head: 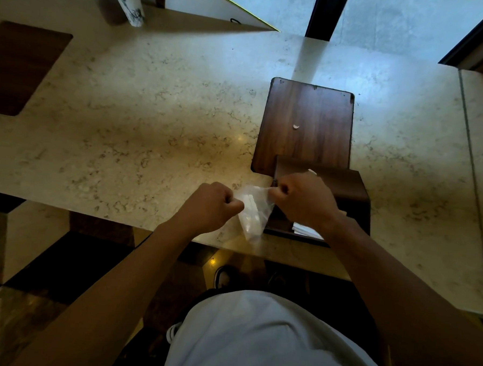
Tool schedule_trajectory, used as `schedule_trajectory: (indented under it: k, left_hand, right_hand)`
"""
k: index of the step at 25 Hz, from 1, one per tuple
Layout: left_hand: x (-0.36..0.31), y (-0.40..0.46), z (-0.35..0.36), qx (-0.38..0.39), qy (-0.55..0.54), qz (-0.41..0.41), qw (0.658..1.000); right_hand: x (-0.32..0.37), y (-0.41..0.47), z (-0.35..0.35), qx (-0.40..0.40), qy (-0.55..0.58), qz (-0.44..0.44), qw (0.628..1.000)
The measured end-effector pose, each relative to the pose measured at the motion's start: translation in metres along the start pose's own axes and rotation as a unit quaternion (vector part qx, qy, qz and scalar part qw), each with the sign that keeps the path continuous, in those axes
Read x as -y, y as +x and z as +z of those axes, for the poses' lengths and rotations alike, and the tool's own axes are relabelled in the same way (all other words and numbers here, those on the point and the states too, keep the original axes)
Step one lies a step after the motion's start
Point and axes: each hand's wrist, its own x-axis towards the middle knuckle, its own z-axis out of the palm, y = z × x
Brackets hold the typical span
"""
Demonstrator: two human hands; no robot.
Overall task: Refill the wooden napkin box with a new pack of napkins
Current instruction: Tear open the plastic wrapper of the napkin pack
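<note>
A clear plastic napkin pack (252, 211) hangs between my two hands at the marble counter's near edge. My left hand (209, 206) pinches its left side with closed fingers. My right hand (304, 198) grips the right side, and the plastic is stretched taut between them. Something white shows inside the wrapper. The dark wooden napkin box (352, 188) stands open just behind my right hand, with white napkins (306, 231) visible inside near my wrist. Its flat wooden lid (305, 124) lies on the counter beyond the box.
A marble counter (154, 116) spreads to the left and far side. A dark wooden inlay (17, 67) sits at far left. A white cylinder (129, 3) and a brown one stand at the back left. A small white scrap (296, 127) lies on the lid.
</note>
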Motion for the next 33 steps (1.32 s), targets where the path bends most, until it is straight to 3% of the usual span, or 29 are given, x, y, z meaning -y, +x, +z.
schedule_trajectory:
  k: [3, 8, 11, 15, 19, 22, 27, 33]
  left_hand:
    - [0.001, -0.003, -0.005, -0.051, 0.044, 0.008, 0.998]
    - [-0.015, -0.004, -0.005, -0.003, -0.026, -0.018, 1.0]
    - [-0.022, -0.003, -0.005, 0.007, -0.086, -0.047, 0.995]
    - [-0.026, -0.001, -0.004, -0.003, -0.166, -0.081, 0.983]
    - [-0.024, -0.003, -0.003, -0.005, -0.22, -0.103, 0.97]
    - [-0.024, -0.005, -0.001, -0.005, -0.227, -0.091, 0.97]
    - [-0.03, -0.01, 0.008, 0.016, -0.244, -0.063, 0.967]
    - [-0.031, -0.011, 0.016, 0.03, -0.236, 0.005, 0.971]
  right_hand:
    - [-0.004, -0.002, -0.009, 0.01, -0.048, 0.011, 0.999]
    - [0.008, 0.0, -0.015, 0.02, -0.11, 0.034, 0.993]
    - [0.021, -0.003, -0.026, -0.003, -0.082, 0.005, 0.997]
    - [0.051, -0.009, -0.027, 0.034, 0.016, -0.087, 0.995]
    - [0.049, -0.005, -0.011, 0.107, -0.079, -0.06, 0.989]
    - [0.048, -0.001, -0.003, 0.134, -0.077, -0.007, 0.988]
    - [0.047, 0.007, 0.009, 0.198, -0.108, -0.022, 0.974]
    - [0.034, 0.011, 0.006, 0.173, -0.085, -0.006, 0.981]
